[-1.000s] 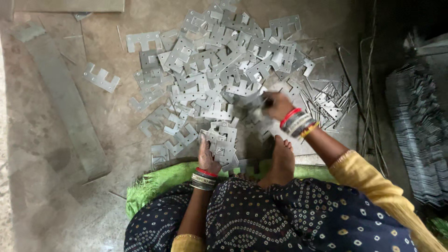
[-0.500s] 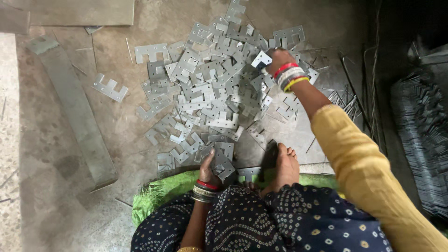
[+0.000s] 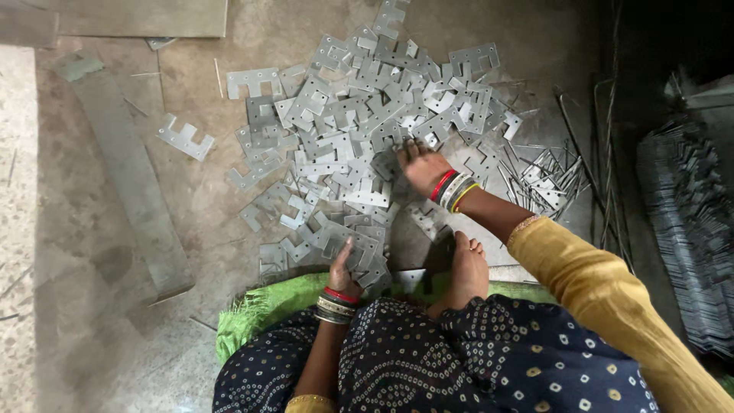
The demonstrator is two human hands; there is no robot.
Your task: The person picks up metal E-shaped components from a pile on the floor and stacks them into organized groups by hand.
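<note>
A person sits on the floor [image 3: 92, 329] on a green mat [image 3: 252, 313], in a dark blue dotted dress [image 3: 474, 359] with a yellow sleeve [image 3: 604, 291]. One bare foot [image 3: 466, 271] pokes out in front.

Close to the knees, the left hand [image 3: 345, 266] holds a small stack of flat grey metal pieces [image 3: 365, 256]. The fingers are curled round the stack, with the thumb on top, so this grip is closed on it. Bangles [image 3: 336, 302] sit on that wrist.

A bit farther out, the right hand [image 3: 422, 164] reaches into the big pile of metal pieces [image 3: 359, 130] that lies spread over the floor. The fingers are bent down and touch the pieces on top. I cannot tell if this grip has closed on one piece or just rests on them. Red, white and yellow bangles [image 3: 453, 189] ring the wrist.

To the right of the pile lie thin metal rods [image 3: 550, 172]. One lone metal piece [image 3: 186, 139] lies apart on the left, near a long flat strip [image 3: 130, 172]. Far right, a dark stack of sheets [image 3: 688, 222] stands.
</note>
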